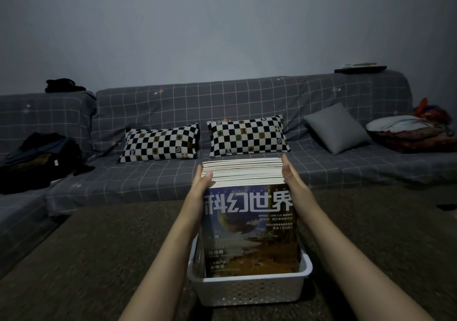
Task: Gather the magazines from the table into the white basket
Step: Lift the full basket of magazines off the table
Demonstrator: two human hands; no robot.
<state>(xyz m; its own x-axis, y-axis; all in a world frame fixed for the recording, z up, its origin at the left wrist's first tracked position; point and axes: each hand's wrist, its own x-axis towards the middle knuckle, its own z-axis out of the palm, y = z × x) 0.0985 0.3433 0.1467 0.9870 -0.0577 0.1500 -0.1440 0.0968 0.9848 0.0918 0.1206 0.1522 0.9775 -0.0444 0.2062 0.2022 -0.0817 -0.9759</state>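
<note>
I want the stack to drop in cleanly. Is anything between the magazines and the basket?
Nothing visible. The magazines stand upright with their lower end already inside the basket, held between the left hand and right hand. The basket floor is hidden.

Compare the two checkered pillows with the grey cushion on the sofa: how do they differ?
The checkered pillows carry a black-and-white check pattern; the grey cushion is plain. The checkered pillows are long rectangles lying on their long edges; the grey cushion looks square and stands tilted on a corner. The pillows sit mid-sofa, the cushion further right. All lean against the back of the sofa.
</note>
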